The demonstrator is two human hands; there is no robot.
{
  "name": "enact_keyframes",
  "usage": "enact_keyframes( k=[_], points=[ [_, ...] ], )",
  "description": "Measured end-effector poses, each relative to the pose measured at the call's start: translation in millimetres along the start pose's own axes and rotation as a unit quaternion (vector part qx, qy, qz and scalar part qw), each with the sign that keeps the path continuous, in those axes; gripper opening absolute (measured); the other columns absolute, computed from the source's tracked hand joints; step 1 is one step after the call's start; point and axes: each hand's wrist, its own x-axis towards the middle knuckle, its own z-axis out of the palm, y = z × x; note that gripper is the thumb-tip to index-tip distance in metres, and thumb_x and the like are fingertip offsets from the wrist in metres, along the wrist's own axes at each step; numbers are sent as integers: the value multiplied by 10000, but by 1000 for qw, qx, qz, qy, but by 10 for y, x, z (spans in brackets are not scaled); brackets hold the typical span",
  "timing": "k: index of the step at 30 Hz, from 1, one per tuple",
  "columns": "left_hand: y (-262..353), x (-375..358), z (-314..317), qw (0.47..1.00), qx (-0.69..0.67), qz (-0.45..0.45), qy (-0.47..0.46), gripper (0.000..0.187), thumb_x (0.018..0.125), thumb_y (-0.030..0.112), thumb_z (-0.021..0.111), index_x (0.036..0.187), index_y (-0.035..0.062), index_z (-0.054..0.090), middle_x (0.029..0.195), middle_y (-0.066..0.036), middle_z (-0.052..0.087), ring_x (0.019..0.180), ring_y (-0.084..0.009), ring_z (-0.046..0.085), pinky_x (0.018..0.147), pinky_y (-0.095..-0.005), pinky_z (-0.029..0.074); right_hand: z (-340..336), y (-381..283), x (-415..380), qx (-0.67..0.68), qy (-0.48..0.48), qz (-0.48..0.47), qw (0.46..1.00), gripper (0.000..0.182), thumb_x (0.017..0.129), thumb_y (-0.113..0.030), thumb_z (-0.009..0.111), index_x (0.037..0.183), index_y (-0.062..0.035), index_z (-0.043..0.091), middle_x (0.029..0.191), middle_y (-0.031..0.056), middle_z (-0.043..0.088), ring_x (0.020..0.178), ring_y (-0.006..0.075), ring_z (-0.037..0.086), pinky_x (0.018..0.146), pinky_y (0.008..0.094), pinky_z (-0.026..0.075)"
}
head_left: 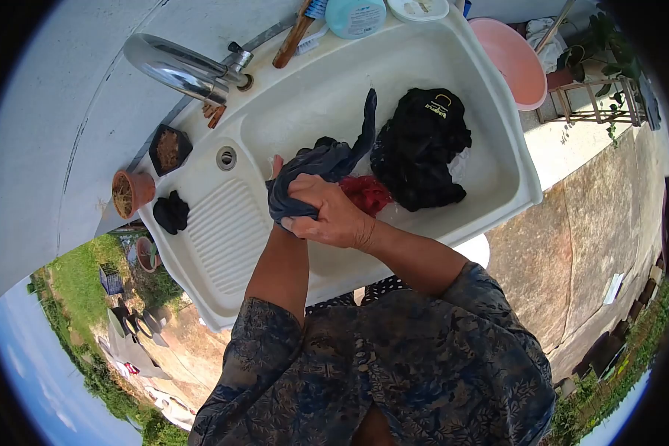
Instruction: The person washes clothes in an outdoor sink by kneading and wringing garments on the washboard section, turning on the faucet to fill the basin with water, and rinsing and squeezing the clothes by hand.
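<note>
A wet dark blue-grey garment [312, 163] is bunched up between my hands over the middle of the sink. My right hand [323, 212] is closed over its near side, fingers wrapped into the fabric. The cloth covers most of my left hand [277, 165]; only a fingertip shows at its far left edge, and the hand supports the bundle from beneath. One end of the garment trails up and to the right. Just right of my hands lies a red cloth [366, 195] in the basin. Beside it rests a heap of black clothing [424, 149] with a yellow print.
The white sink [509, 149] has a ribbed washboard [230, 234] and a drain [227, 157] at left. A chrome tap [178, 70] arches over the back. Brushes [296, 33], a light blue bottle [355, 16], pots [132, 193] and a small black cloth [171, 213] line the rim. Right stands a pink basin [509, 63].
</note>
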Motion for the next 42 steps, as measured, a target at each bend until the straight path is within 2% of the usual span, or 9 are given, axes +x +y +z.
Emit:
enact_keyframes(
  k=[6, 14, 18, 26, 30, 33, 38, 39, 42],
  points=[
    [-194, 298, 247, 976, 81, 30, 201, 412, 953, 386, 383, 1214, 94, 511, 1231, -91, 556, 1141, -232, 521, 1014, -413, 380, 253, 439, 109, -278, 129, -41, 951, 295, 701, -302, 711, 666, -56, 553, 719, 112, 543, 717, 306, 543, 665, 400, 432],
    [162, 162, 252, 938, 165, 143, 267, 366, 911, 313, 478, 1194, 89, 534, 1146, -66, 577, 1076, -233, 546, 946, -414, 428, -1101, 1540, 404, -424, 99, 428, 792, 481, 840, -478, 553, 1074, -59, 563, 1046, 175, 621, 999, 331, 603, 830, 438, 485],
    [360, -34, 96, 858, 292, 97, 411, 509, 841, 293, 594, 1287, 86, 459, 1262, -97, 496, 1225, -307, 409, 987, -530, 341, -1160, 2022, 261, -421, 257, 322, 808, 582, 818, -455, 595, 1267, -112, 457, 1387, 164, 337, 1263, 384, 343, 979, 469, 389],
    [208, -345, -110, 865, 257, 18, 432, 522, 839, 207, 563, 1276, -27, 400, 1159, -177, 508, 1031, -324, 538, 892, -455, 458, -932, 1857, -283, -562, -229, 183, 774, 448, 808, -345, 626, 1227, -220, 530, 1351, 37, 428, 1222, 290, 405, 958, 526, 348],
    [142, -398, -148, 874, 255, 9, 413, 554, 849, 244, 564, 1290, -34, 374, 1174, -186, 496, 1032, -323, 529, 895, -483, 452, -1012, 2302, -169, -567, 21, 354, 743, 406, 793, -199, 614, 1190, -136, 561, 991, 111, 641, 944, 291, 598, 854, 415, 443],
    [48, -211, -76, 872, 228, -7, 433, 620, 849, 318, 589, 1300, -39, 358, 1199, -196, 478, 1059, -343, 514, 892, -507, 449, -967, 1817, 119, -347, 174, 360, 848, 326, 767, -93, 570, 1091, -83, 604, 969, 136, 636, 900, 291, 605, 845, 396, 442],
    [43, 147, 220, 846, 6, -121, 519, 767, 858, 551, 518, 1343, -15, 337, 1296, -204, 445, 1174, -340, 466, 934, -527, 438, -891, 252, 183, -237, -17, 39, 971, 269, 669, -32, 593, 937, -55, 594, 1008, 78, 614, 976, 287, 528, 893, 363, 427],
    [25, 145, 230, 847, 8, -125, 517, 767, 858, 551, 518, 1343, -15, 337, 1296, -204, 445, 1174, -340, 466, 934, -527, 438, -823, 72, 159, -232, -58, 7, 971, 272, 652, -32, 609, 923, -59, 595, 1005, 57, 613, 986, 284, 513, 891, 374, 421],
    [-34, 130, 219, 993, 79, 12, -87, 563, 928, 527, 398, 1256, 78, 489, 1162, -100, 572, 1105, -234, 534, 941, -395, 458, -508, -310, 67, -205, -129, -79, 967, 257, 622, -56, 656, 867, -102, 594, 955, 5, 602, 952, 258, 497, 823, 395, 385]
  ],
)
